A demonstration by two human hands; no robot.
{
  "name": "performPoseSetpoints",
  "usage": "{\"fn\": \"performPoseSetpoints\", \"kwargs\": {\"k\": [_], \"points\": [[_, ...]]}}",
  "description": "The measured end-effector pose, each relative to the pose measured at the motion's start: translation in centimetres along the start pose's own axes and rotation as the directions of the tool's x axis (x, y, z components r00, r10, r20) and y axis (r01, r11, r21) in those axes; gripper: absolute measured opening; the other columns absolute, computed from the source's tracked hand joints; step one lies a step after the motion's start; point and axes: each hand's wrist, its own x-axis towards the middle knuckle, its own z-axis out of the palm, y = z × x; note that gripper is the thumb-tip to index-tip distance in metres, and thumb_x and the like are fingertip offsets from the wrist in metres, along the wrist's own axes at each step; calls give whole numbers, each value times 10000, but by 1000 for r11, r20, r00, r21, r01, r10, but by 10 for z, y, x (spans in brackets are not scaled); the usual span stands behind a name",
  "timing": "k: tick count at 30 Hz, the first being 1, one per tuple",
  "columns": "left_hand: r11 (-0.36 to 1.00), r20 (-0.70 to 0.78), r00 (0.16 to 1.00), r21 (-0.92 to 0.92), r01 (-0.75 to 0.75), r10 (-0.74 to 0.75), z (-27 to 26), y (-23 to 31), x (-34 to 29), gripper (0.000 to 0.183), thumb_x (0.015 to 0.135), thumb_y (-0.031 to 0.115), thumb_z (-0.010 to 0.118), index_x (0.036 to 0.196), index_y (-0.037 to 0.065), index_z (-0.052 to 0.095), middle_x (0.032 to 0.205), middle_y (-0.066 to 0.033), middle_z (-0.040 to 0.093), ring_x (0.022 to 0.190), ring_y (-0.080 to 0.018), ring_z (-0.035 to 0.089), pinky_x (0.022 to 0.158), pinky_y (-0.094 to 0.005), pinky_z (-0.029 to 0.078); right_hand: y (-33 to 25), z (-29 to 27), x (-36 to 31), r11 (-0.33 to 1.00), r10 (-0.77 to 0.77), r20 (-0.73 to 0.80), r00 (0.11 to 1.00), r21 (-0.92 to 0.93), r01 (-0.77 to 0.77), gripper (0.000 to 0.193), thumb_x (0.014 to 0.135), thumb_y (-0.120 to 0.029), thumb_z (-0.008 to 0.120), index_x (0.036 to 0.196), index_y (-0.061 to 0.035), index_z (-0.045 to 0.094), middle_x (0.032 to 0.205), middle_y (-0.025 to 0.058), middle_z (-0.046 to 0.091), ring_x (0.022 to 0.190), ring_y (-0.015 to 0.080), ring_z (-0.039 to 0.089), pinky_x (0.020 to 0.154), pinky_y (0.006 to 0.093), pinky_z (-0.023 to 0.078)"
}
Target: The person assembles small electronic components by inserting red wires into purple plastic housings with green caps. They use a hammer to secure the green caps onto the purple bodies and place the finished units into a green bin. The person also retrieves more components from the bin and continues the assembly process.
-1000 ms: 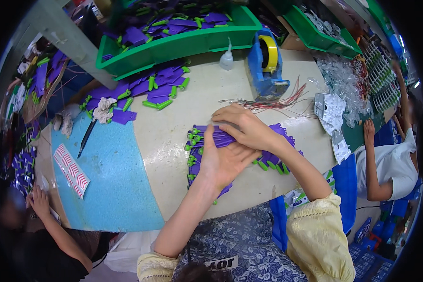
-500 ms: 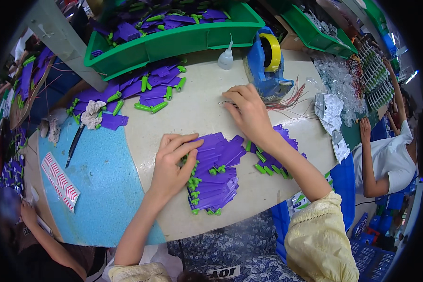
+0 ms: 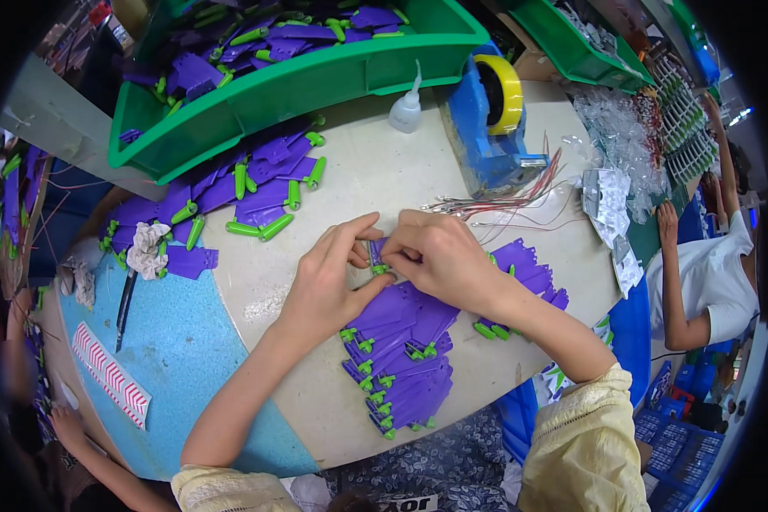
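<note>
Over the middle of the table, my left hand (image 3: 328,269) has its fingers and thumb around a small purple plastic piece with a green end (image 3: 376,252). My right hand (image 3: 442,260) meets it there, fingertips pinched against that same piece. Whatever lies between the right fingertips is hidden. Just below both hands spreads a fanned pile of flat purple pieces with green ends (image 3: 401,375). A smaller group of purple pieces (image 3: 525,269) lies under and beside my right forearm. Beyond the right hand is a bundle of thin red and white wires (image 3: 495,205).
A green bin (image 3: 307,90) of purple and green parts stands at the back, more parts spilling before it. Right of it are a white squeeze bottle (image 3: 406,111) and a blue tape dispenser (image 3: 486,128). A striped sticker sheet (image 3: 111,375) lies left. Another person (image 3: 700,282) sits right.
My right hand has come back from the wires toward me, and my left hand has lifted off the pile with a purple piece. Both hands now meet at it.
</note>
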Motion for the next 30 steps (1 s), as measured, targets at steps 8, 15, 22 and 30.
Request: {"fn": "performPoseSetpoints", "kwargs": {"k": [8, 15, 22, 30], "points": [[997, -72, 995, -56, 61, -65, -2, -2, 0, 723, 697, 18, 840, 1328, 37, 487, 1117, -157, 664, 936, -286, 689, 836, -378, 579, -1, -10, 12, 975, 141, 193, 971, 142, -169, 80, 758, -11, 713, 823, 35, 719, 747, 148, 641, 631, 255, 620, 604, 378, 470], [986, -65, 988, -98, 132, -138, 0, 2, 1, 702, 695, 19, 840, 1307, 44, 497, 1120, -159, 660, 972, -294, 696, 842, -370, 585, 5, -4, 22, 979, 138, 122, 983, 131, -154, 67, 785, -7, 722, 835, 37, 716, 718, 131, 626, 569, 180, 528, 554, 335, 424], [989, -114, 984, -63, 131, -138, 3, -3, 2, 692, 667, 72, 887, 1276, 34, 562, 1140, -126, 704, 994, -232, 711, 871, -328, 595, -1, -6, 3, 906, 322, 68, 944, 268, -328, 80, 806, 8, 733, 874, 48, 721, 669, 50, 577, 589, 63, 424, 535, 265, 375], [989, -121, 985, -91, 114, -125, 5, -2, 4, 670, 664, 50, 881, 1261, 26, 578, 1140, -127, 695, 1001, -228, 704, 873, -330, 595, 9, 11, 9, 882, 354, 41, 935, 318, -348, 124, 802, -50, 738, 851, 61, 710, 667, 65, 617, 585, 57, 472, 534, 269, 401]]}}
